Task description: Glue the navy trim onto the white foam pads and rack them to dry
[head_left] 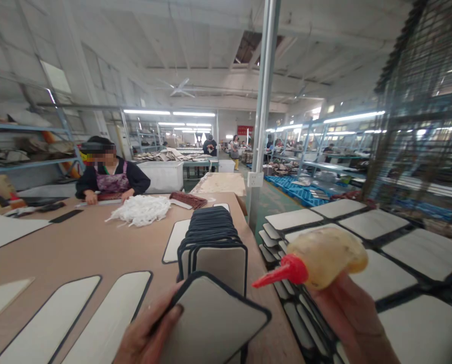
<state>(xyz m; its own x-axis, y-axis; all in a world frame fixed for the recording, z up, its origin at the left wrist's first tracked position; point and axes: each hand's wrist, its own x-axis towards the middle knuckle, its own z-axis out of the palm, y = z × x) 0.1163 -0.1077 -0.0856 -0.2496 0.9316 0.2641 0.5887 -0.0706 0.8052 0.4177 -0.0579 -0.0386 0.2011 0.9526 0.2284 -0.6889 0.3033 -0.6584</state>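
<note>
My left hand [152, 321] grips the left edge of a pale panel [211, 318] with a dark border, thumb on its face, held up at a tilt. My right hand [349, 308] is wrapped round a yellowish squeeze bottle [324, 253], whose red nozzle [281, 271] points left, above and right of the panel and apart from it. Just behind the held panel, a row of similar dark-edged panels [211, 227] stands upright on the brown table [116, 247]. More pale panels [114, 308] lie flat at the left.
A pile of white strips [140, 210] and a reddish-brown piece [188, 200] lie farther back on the table. Across it, a person [112, 177] works with both hands. A metal post [262, 116] rises beyond the table's right edge. Stacked panels [373, 222] fill the right side.
</note>
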